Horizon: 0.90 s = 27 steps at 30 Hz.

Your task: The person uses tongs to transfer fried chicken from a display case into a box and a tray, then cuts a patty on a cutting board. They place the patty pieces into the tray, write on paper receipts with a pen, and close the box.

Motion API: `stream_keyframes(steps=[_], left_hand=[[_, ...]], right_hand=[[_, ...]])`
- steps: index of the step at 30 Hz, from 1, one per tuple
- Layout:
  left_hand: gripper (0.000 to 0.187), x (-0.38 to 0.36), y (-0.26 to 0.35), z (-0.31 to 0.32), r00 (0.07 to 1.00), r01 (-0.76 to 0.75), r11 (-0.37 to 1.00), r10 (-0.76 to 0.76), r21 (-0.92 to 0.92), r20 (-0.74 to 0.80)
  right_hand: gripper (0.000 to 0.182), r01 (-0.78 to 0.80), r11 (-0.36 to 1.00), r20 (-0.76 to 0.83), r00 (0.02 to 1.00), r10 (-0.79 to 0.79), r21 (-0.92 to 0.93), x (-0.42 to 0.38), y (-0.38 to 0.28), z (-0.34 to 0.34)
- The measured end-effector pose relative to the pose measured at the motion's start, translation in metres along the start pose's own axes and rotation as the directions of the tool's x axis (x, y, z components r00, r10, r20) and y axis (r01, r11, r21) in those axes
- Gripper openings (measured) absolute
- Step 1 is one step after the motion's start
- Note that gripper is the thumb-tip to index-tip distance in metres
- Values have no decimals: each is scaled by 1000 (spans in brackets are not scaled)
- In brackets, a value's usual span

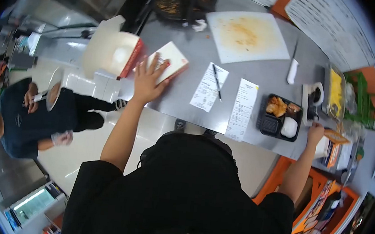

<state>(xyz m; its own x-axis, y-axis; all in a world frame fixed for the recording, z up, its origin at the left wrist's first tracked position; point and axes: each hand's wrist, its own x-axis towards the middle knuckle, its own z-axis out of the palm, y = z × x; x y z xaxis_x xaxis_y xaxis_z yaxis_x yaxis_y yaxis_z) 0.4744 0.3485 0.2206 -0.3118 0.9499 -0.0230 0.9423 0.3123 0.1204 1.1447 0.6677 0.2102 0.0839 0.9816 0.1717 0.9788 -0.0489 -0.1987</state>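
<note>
a closed white carton (pixel 178 57) is set on the steel table (pixel 178 89), toward its left end, and is covered in part by the left hand (pixel 150 79). that hand is laid flat, fingers spread, and nothing is gripped by it; the palm seems to be rested there so that the lid is held down or the carton steadied. the carton is seen to be boxy and pale on top, with red marking on the lid and red along the side. just beside it, a second carton (pixel 132 58) is left with its lid raised, a whitish round shape being shown inside.

to the right, two receipts (pixel 242 108) are laid flat, probably so that they can be read, and a pen (pixel 217 81) is rested on one. farther along, a black tray (pixel 270 124) is filled with fried pieces and a white mound. beyond it, the right hand (pixel 315 133) is curled near a white dispenser (pixel 306 103); whether anything is pinched cannot be told.
</note>
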Motion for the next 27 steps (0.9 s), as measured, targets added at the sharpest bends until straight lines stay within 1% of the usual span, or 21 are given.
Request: stream_keyframes(steps=[1, 2, 4, 5, 6, 7, 8, 9, 10, 11, 12, 13, 14, 15, 16, 17, 18, 21, 22, 25, 27], left_hand=[[68, 0, 13, -13, 997, -21, 995, 13, -98, -82], [67, 0, 18, -12, 995, -20, 996, 12, -82, -95], [66, -1, 16, -14, 993, -2, 1000, -1, -31, -119], [64, -3, 15, -25, 967, -100, 979, 55, -175, -248], [63, -8, 17, -24, 955, -101, 964, 24, -248, -296], [63, -11, 19, -24, 936, -112, 940, -10, -322, -353], [63, -14, 17, -22, 921, -131, 913, -32, -388, -387], [62, -16, 18, -18, 910, -153, 889, -43, -431, -412], [61, -17, 19, -13, 902, -167, 875, -51, -455, -429], [61, -18, 21, -10, 898, -185, 861, -47, -473, -437], [60, -19, 23, -6, 892, -201, 851, -46, -486, -449], [59, -19, 24, -3, 889, -212, 846, -42, -490, -457], [58, -20, 24, -2, 886, -220, 840, -40, -496, -462], [58, -21, 24, -1, 883, -229, 836, -36, -499, -467], [57, -22, 23, 0, 881, -240, 830, -31, -503, -471], [56, -22, 22, 0, 879, -247, 826, -29, -507, -476], [55, -22, 22, 0, 878, -255, 822, -24, -509, -479], [53, -22, 19, 3, 870, -283, 815, -4, -505, -493], [53, -23, 18, 4, 868, -290, 812, 1, -506, -496], [50, -24, 16, 8, 862, -316, 807, 24, -499, -507], [49, -23, 14, 9, 860, -327, 804, 36, -496, -508]], right_hand=[[26, 91, 990, 43, 995, -87, -112, 7, 12, 9], [27, 186, 957, 89, 981, -170, -221, 15, 30, 20], [27, 181, 960, 97, 982, -164, -215, 18, 50, 40], [32, 140, 971, 61, 990, -130, -194, 16, 65, 44], [32, 199, 932, 58, 980, -190, -304, 3, 49, 20], [29, 77, 982, 10, 997, -77, -175, -13, 13, -6], [26, -47, 998, -20, 999, 46, -43, -40, -33, -29], [21, 57, 973, -65, 997, -44, 222, -61, -61, -20], [20, 230, 861, -98, 973, -208, 454, -95, -118, -19], [19, 224, 824, -50, 971, -232, 521, -136, -188, -18], [15, 42, 715, 297, 891, -343, 698, -160, -225, -3], [14, -68, 638, 402, 827, -394, 767, -193, -295, -17], [13, 117, 582, 273, 798, -537, 804, -217, -337, 8], [12, 16, 498, 334, 723, -605, 867, -234, -378, 16], [12, 90, 487, 293, 699, -652, 869, -245, -413, 23], [14, 95, 500, 330, 643, -691, 861, -249, -444, 18], [19, 17, 522, 408, 604, -685, 853, -249, -464, 24], [19, 66, 567, 438, 565, -700, 821, -248, -494, 28], [20, 95, 634, 483, 564, -670, 768, -246, -500, 20], [20, 136, 614, 434, 590, -681, 778, -248, -497, 36], [21, 96, 619, 451, 600, -661, 780, -249, -495, 38]])
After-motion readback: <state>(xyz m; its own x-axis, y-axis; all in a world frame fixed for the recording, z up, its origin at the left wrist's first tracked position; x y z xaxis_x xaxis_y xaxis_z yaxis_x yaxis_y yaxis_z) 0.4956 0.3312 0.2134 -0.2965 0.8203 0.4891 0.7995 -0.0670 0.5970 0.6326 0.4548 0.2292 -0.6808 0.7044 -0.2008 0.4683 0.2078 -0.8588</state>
